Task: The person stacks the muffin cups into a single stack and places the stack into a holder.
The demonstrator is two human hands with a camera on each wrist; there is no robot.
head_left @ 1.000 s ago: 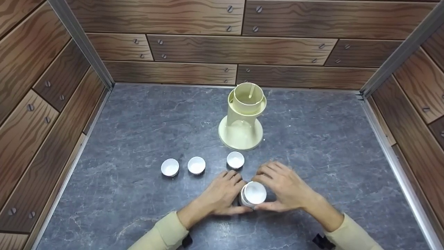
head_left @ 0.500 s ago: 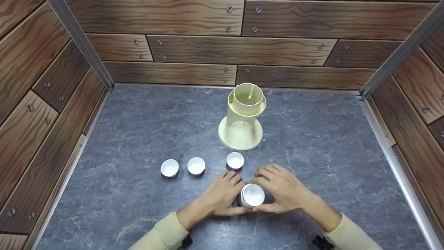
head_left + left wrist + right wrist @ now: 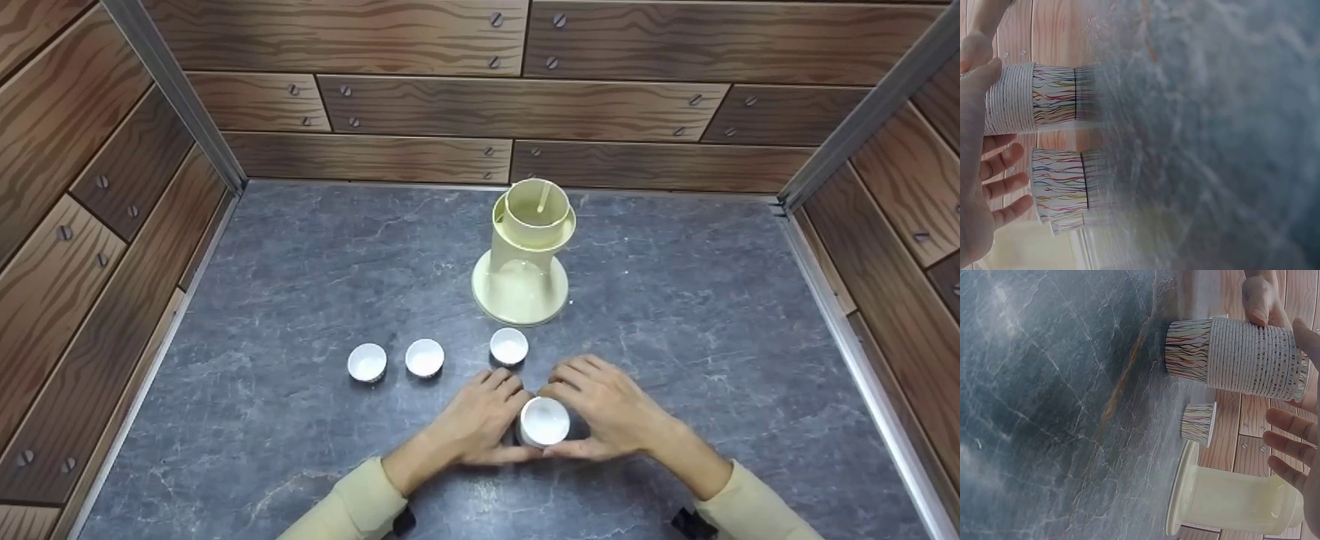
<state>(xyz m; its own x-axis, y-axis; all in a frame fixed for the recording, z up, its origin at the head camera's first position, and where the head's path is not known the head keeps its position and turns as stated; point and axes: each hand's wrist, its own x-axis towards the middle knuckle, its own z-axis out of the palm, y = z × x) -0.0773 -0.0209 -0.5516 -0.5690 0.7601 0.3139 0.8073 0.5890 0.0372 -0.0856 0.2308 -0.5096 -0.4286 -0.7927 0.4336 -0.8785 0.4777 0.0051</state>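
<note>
Both hands hold one upright stack of paper cups [image 3: 544, 422] near the front middle of the table. The cups are white with thin coloured wavy lines, and their nested rims form ridges in the right wrist view [image 3: 1252, 357]. My left hand [image 3: 486, 421] grips the stack's left side, thumb in front. My right hand [image 3: 609, 411] holds its right side near the top, with thumb and index finger about it while the other fingers stand away in the right wrist view. A single paper cup [image 3: 509, 347] stands just beyond the stack.
Two more paper cups, one at far left [image 3: 367, 363] and another beside it [image 3: 425, 358], stand upright. A pale yellow tube-shaped stand [image 3: 523, 289] with a round base rises behind them at the back middle. Wood-patterned walls [image 3: 420, 157] enclose the dark marbled table [image 3: 300, 277].
The top of the stack has shifted slightly left and toward me, so it leans less to the right. My right hand has moved slightly left with it. The left hand stays in place.
</note>
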